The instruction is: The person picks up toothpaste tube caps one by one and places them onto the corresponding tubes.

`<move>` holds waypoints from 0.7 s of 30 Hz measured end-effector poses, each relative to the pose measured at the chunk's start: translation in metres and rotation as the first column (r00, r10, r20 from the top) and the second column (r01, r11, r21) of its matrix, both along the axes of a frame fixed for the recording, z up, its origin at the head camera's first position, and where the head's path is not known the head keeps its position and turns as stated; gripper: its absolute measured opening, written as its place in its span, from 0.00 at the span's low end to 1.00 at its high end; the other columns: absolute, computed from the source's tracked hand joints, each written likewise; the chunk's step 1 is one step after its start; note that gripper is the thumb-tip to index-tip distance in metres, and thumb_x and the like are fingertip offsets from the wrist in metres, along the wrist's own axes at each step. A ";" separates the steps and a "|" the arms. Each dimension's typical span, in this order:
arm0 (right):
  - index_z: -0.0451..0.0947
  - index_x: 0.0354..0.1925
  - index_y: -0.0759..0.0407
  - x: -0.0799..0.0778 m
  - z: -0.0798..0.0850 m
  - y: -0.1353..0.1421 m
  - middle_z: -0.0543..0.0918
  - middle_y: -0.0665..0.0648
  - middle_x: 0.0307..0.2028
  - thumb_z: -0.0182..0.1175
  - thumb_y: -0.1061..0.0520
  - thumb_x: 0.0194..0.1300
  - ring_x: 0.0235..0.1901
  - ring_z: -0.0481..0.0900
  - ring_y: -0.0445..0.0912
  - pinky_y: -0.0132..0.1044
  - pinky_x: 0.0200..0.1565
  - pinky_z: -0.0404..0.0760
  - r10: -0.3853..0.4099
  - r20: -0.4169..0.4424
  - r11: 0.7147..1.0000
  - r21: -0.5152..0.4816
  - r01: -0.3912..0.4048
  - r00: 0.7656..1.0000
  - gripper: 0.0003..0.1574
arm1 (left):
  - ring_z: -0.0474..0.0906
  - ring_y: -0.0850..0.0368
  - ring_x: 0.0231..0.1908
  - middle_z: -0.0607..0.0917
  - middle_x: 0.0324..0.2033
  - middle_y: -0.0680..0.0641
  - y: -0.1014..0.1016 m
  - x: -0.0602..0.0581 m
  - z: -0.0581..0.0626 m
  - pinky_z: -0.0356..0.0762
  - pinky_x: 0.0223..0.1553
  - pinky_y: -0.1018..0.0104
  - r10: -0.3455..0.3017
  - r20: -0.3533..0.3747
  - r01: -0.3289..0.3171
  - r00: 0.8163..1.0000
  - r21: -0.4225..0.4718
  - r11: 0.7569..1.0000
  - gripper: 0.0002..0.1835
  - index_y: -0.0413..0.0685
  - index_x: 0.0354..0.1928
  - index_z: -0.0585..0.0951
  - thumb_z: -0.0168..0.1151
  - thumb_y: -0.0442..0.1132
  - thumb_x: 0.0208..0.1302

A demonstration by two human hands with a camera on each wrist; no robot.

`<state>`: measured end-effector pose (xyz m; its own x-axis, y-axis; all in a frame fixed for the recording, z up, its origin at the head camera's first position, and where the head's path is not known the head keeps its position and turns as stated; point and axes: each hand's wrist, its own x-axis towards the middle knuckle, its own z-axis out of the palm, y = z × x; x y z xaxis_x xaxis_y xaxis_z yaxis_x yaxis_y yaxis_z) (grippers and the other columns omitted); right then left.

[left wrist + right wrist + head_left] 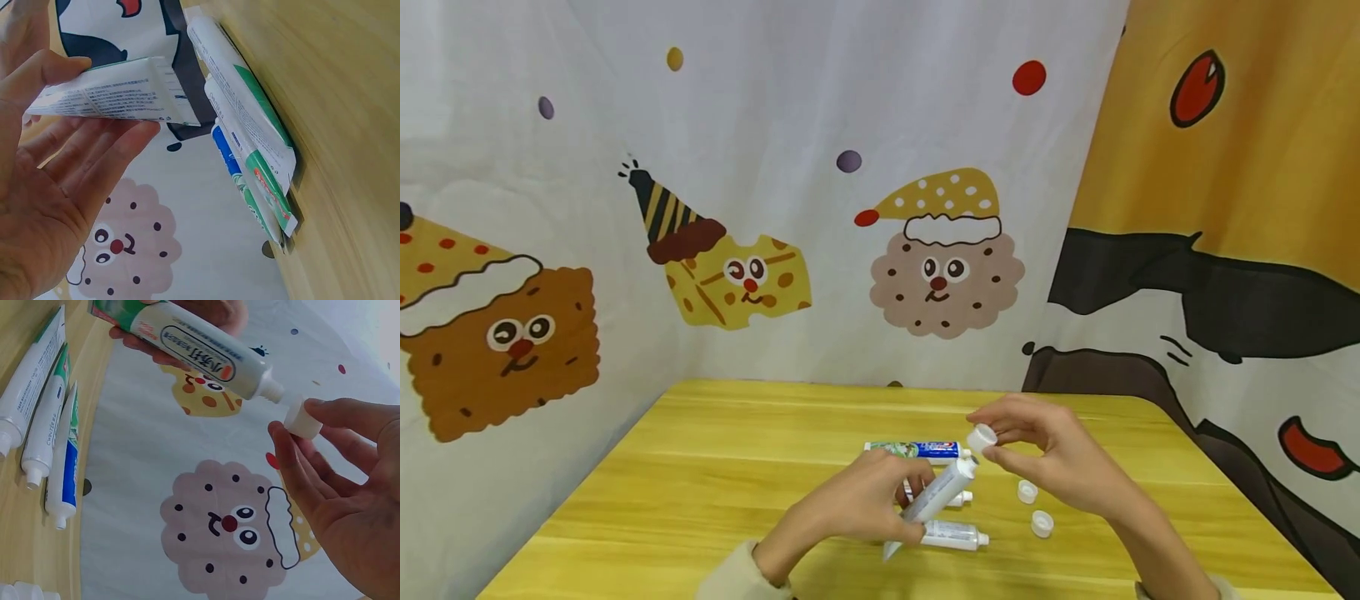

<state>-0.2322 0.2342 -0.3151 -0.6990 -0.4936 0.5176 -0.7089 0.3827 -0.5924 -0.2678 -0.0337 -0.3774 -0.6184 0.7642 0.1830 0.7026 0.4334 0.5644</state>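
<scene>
My left hand (pixel 871 498) holds a white and green toothpaste tube (pixel 200 350) up off the table, its threaded nozzle bare and tilted toward my right hand (pixel 1051 450). Thumb and fingertips of the right hand pinch a white screw cap (pixel 302 419). The cap is just off the nozzle end; a small gap shows between them in the right wrist view. Below lie further uncapped tubes: a blue and green toothpaste tube (pixel 938 451) at the back, a middle tube (pixel 45 428) partly hidden in the head view, and a nearer white tube (pixel 953 535).
Two loose white caps, a farther cap (pixel 1027 492) and a nearer cap (pixel 1042 524), sit on the wooden table (pixel 700 500) right of the tubes. A printed curtain (pixel 820 100) hangs behind the table's back edge and along its sides.
</scene>
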 end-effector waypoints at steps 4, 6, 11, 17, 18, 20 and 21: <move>0.84 0.53 0.55 -0.001 -0.001 -0.001 0.85 0.52 0.48 0.68 0.67 0.65 0.44 0.87 0.42 0.34 0.48 0.87 0.028 -0.031 1.000 -0.007 -0.028 0.999 0.19 | 0.79 0.77 0.28 0.85 0.31 0.63 0.001 0.001 0.001 0.78 0.30 0.79 -0.019 -0.032 0.020 0.999 0.020 1.000 0.17 0.55 0.45 0.84 0.74 0.37 0.51; 0.84 0.52 0.54 -0.001 -0.001 -0.001 0.86 0.52 0.48 0.69 0.66 0.65 0.44 0.86 0.42 0.34 0.47 0.87 0.028 -0.038 1.000 0.001 -0.028 0.999 0.18 | 0.79 0.77 0.28 0.85 0.31 0.63 0.002 0.001 0.001 0.78 0.30 0.80 -0.025 -0.059 0.027 0.998 0.030 0.999 0.17 0.55 0.44 0.84 0.74 0.37 0.50; 0.85 0.50 0.51 -0.001 0.000 0.001 0.87 0.52 0.47 0.70 0.66 0.64 0.44 0.85 0.39 0.36 0.44 0.87 0.012 -0.056 1.000 0.018 -0.011 0.998 0.18 | 0.79 0.77 0.28 0.85 0.31 0.63 0.003 0.002 0.002 0.78 0.30 0.80 -0.014 -0.090 0.019 0.996 0.053 0.998 0.17 0.56 0.43 0.84 0.74 0.37 0.49; 0.84 0.50 0.52 -0.001 -0.001 0.002 0.87 0.54 0.47 0.70 0.66 0.63 0.45 0.85 0.39 0.36 0.44 0.87 0.043 -0.040 0.999 0.022 -0.042 0.998 0.19 | 0.80 0.75 0.29 0.86 0.32 0.62 0.001 0.002 0.001 0.78 0.30 0.80 0.002 -0.098 0.005 0.995 0.069 0.998 0.16 0.56 0.43 0.84 0.74 0.38 0.49; 0.85 0.50 0.52 -0.001 -0.001 0.002 0.87 0.55 0.47 0.70 0.66 0.63 0.45 0.85 0.39 0.36 0.44 0.87 0.046 -0.039 0.999 0.021 -0.046 0.998 0.19 | 0.80 0.75 0.29 0.87 0.32 0.61 0.001 0.002 0.001 0.78 0.30 0.80 0.003 -0.099 0.004 0.995 0.069 0.998 0.16 0.56 0.43 0.84 0.74 0.38 0.49; 0.85 0.50 0.52 -0.001 -0.002 0.002 0.87 0.55 0.46 0.71 0.66 0.62 0.44 0.85 0.39 0.36 0.43 0.88 0.050 -0.045 0.999 0.019 -0.049 0.998 0.19 | 0.80 0.75 0.30 0.87 0.33 0.61 0.000 0.002 0.001 0.78 0.30 0.80 0.006 -0.099 0.001 0.995 0.070 0.998 0.16 0.56 0.43 0.84 0.74 0.38 0.49; 0.85 0.50 0.52 0.000 -0.002 0.002 0.87 0.55 0.46 0.71 0.67 0.62 0.44 0.85 0.39 0.36 0.43 0.88 0.049 -0.050 0.999 0.018 -0.048 0.998 0.19 | 0.80 0.75 0.30 0.87 0.34 0.61 0.000 0.002 0.001 0.78 0.31 0.80 0.007 -0.098 0.000 0.995 0.072 0.997 0.16 0.56 0.43 0.84 0.74 0.38 0.50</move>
<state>-0.2325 0.2362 -0.3168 -0.6471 -0.5352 0.5430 -0.7557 0.3563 -0.5495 -0.2654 -0.0336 -0.3763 -0.5976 0.7447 0.2971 0.7545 0.3970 0.5225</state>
